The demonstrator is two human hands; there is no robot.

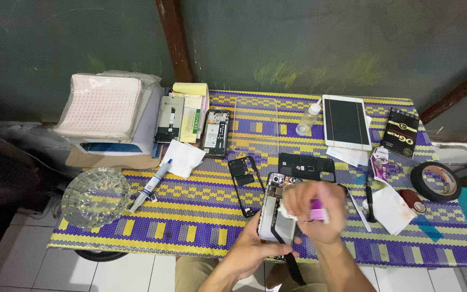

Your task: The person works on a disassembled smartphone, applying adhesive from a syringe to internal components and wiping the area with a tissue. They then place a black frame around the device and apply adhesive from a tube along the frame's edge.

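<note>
An opened smartphone (273,208) with its back removed lies at the near edge of the table, its camera block at the top. My left hand (256,246) grips the phone from below. My right hand (314,212) is over the phone's right side, holding a small purple-and-white object (318,213) with a bit of white cloth or tissue under the fingers. A black strap-like piece (293,266) hangs down from the phone past the table edge. A black phone frame (242,184) and a black back cover (306,167) lie just beyond the phone.
A purple-and-yellow woven mat (190,216) covers the table. On it are a glass ashtray (95,197), a syringe tube (151,185), a white tablet (345,122), a clear bottle (308,119), a black tape roll (435,181), another opened phone (215,133) and a black box (400,132).
</note>
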